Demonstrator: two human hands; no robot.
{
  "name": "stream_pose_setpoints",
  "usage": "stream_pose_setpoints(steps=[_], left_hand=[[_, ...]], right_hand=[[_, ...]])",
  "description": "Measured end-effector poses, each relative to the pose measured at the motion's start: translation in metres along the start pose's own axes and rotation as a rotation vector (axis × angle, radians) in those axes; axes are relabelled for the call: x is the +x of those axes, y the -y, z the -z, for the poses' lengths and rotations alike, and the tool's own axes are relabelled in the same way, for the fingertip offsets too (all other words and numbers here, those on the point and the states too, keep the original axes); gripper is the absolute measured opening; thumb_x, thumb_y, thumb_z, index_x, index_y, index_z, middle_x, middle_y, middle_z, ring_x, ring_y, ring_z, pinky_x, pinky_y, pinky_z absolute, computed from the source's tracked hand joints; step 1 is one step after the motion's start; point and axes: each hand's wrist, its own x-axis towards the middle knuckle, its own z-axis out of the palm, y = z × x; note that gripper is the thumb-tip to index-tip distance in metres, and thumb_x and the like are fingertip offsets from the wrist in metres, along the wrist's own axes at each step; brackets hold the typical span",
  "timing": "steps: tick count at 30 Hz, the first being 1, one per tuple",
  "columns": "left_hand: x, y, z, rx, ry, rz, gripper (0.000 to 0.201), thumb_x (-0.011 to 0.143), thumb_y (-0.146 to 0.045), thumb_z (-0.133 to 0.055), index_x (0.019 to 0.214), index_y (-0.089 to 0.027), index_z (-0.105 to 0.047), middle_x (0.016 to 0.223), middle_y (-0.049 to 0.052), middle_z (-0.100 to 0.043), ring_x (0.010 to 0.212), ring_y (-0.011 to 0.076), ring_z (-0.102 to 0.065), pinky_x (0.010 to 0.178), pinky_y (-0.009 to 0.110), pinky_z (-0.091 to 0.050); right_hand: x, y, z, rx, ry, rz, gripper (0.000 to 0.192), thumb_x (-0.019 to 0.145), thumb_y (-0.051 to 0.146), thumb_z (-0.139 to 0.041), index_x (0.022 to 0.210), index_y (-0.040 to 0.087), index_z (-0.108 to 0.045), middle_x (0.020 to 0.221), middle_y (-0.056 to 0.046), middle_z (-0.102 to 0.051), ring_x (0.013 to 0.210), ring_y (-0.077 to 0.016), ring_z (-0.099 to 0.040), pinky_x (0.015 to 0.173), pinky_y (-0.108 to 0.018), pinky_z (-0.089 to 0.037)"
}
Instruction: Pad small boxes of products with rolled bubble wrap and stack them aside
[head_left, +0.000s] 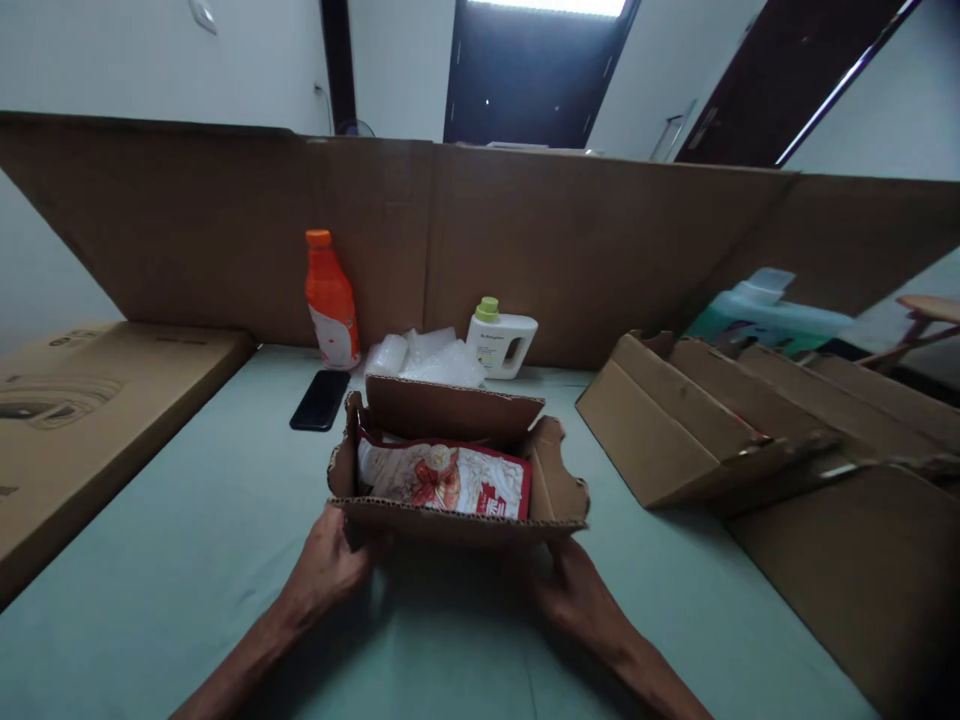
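A small open cardboard box [457,522] stands on the pale green table, its flaps up. Inside lies a red and white printed packet [442,478]. My left hand [330,565] grips the box's near left corner from below. My right hand [574,590] grips the near right corner. The fingers of both hands are partly hidden under the front flap.
Behind the box lie a black phone [321,400], an orange bottle [331,300], bubble wrap [424,358] and a white jug with a green cap [500,340]. A tall cardboard wall [585,240] closes the back. Flattened boxes [720,425] are stacked at right, a large flat carton [82,410] at left.
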Motion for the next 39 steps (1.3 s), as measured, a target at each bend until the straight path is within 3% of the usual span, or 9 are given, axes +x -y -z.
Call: stream_pose_setpoints(steps=[7,11,17,21,25,30,32,35,39], left_hand=[[0.006,0.029,-0.012,-0.043,-0.039,-0.022,0.046,0.077,-0.054,-0.061,0.103,-0.016,-0.065,0.101,0.014,-0.074,0.095,0.0328,-0.070,0.081,0.046,-0.060],[0.004,0.040,-0.014,0.018,-0.029,-0.060,0.039,0.081,-0.053,-0.059,0.097,-0.019,-0.070,0.096,0.013,-0.074,0.091,0.0314,-0.070,0.081,0.044,-0.060],[0.000,0.053,-0.025,0.084,-0.088,-0.073,0.026,0.082,-0.043,-0.057,0.090,-0.023,-0.071,0.085,0.011,-0.073,0.087,0.0306,-0.068,0.085,0.043,-0.058],[-0.003,0.059,-0.028,0.092,-0.072,-0.074,0.026,0.083,-0.042,-0.056,0.087,-0.022,-0.071,0.089,0.012,-0.073,0.085,0.0300,-0.068,0.085,0.044,-0.058],[0.001,0.062,-0.025,0.117,-0.031,-0.140,0.028,0.084,-0.041,-0.056,0.094,-0.020,-0.071,0.094,0.013,-0.073,0.087,0.0299,-0.069,0.081,0.043,-0.059],[0.005,0.057,-0.021,0.074,-0.074,-0.161,0.034,0.081,-0.044,-0.056,0.099,-0.017,-0.066,0.098,0.016,-0.072,0.089,0.0328,-0.069,0.078,0.047,-0.059],[0.004,0.054,-0.019,0.058,-0.069,-0.135,0.036,0.079,-0.047,-0.058,0.098,-0.017,-0.064,0.095,0.016,-0.071,0.086,0.0331,-0.069,0.076,0.048,-0.058],[0.004,0.049,-0.014,0.048,-0.028,-0.100,0.042,0.079,-0.050,-0.060,0.104,-0.017,-0.062,0.102,0.016,-0.070,0.094,0.0340,-0.068,0.080,0.049,-0.056],[0.005,0.040,-0.010,0.047,0.004,-0.075,0.050,0.078,-0.052,-0.061,0.112,-0.015,-0.059,0.106,0.016,-0.069,0.102,0.0346,-0.067,0.087,0.049,-0.055]], right_hand=[[0.054,-0.029,0.045,-0.061,0.151,0.107,0.033,0.079,0.023,-0.051,0.103,0.020,-0.074,0.092,-0.008,-0.078,0.080,-0.0258,-0.071,0.076,-0.036,-0.061],[0.143,-0.033,0.067,-0.357,0.048,0.223,0.038,0.085,0.025,-0.050,0.115,0.020,-0.072,0.107,-0.012,-0.077,0.095,-0.0296,-0.072,0.082,-0.041,-0.059],[0.290,0.001,0.025,-0.580,0.081,0.383,0.071,0.076,0.019,-0.066,0.145,0.017,-0.050,0.149,-0.015,-0.053,0.138,-0.0313,-0.043,0.112,-0.048,-0.036],[0.322,0.017,0.010,-0.721,0.152,0.417,0.034,0.072,0.009,-0.068,0.104,0.019,-0.075,0.104,-0.011,-0.076,0.113,-0.0281,-0.058,0.098,-0.040,-0.039],[0.283,0.020,0.051,-0.822,-0.005,0.379,0.014,0.084,0.015,-0.060,0.088,0.018,-0.074,0.090,-0.011,-0.075,0.098,-0.0273,-0.058,0.090,-0.040,-0.036],[0.147,-0.010,0.098,-0.899,-0.364,0.250,0.023,0.093,0.022,-0.048,0.096,0.019,-0.071,0.097,-0.013,-0.072,0.102,-0.0306,-0.056,0.091,-0.045,-0.035],[0.082,-0.025,0.088,-0.911,-0.378,0.216,0.020,0.091,0.019,-0.051,0.091,0.021,-0.070,0.092,-0.011,-0.073,0.100,-0.0299,-0.058,0.091,-0.045,-0.037],[0.001,-0.035,0.055,-0.826,-0.201,0.191,0.018,0.085,0.016,-0.058,0.096,0.023,-0.071,0.096,-0.009,-0.074,0.104,-0.0305,-0.061,0.094,-0.049,-0.038],[-0.050,-0.020,0.029,-0.590,-0.162,0.198,0.017,0.087,0.025,-0.064,0.102,0.024,-0.070,0.102,-0.009,-0.075,0.104,-0.0297,-0.065,0.091,-0.049,-0.044]])
